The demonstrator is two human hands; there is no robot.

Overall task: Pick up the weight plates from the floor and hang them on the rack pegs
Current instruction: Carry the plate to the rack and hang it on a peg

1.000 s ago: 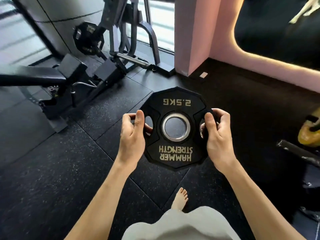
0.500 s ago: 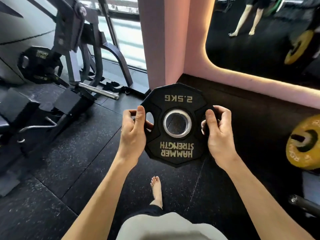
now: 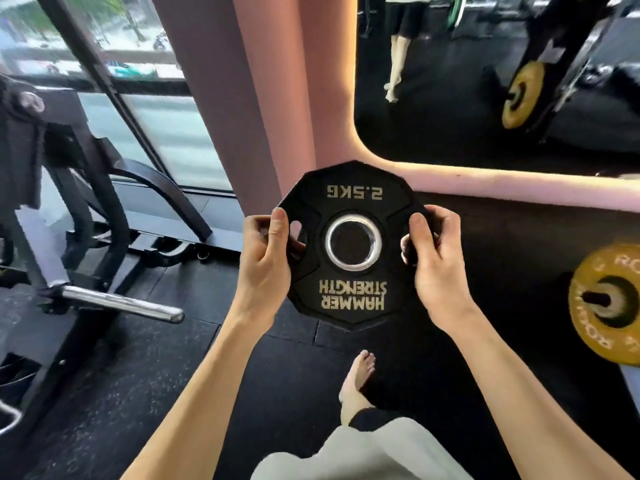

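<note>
Plate (image 3: 351, 299), black and marked 2.5KG, is held at waist height over the floor mat (image 3: 284, 393), left hand (image 3: 265, 268) and right hand (image 3: 438, 271) clamped through its side slots. It is being carried; next it needs a free peg, maybe the chrome one (image 3: 121, 303). The yellow plate (image 3: 588, 327) is cut off at the edge.

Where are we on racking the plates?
Done: a yellow plate already sits on a peg at the right edge.
In hand: the black 2.5 kg plate is off the floor, gripped on both sides by the left hand and right hand.
Left: it is not on a peg yet. No other plates show on the floor in view, so I can't tell how many are left.
</note>
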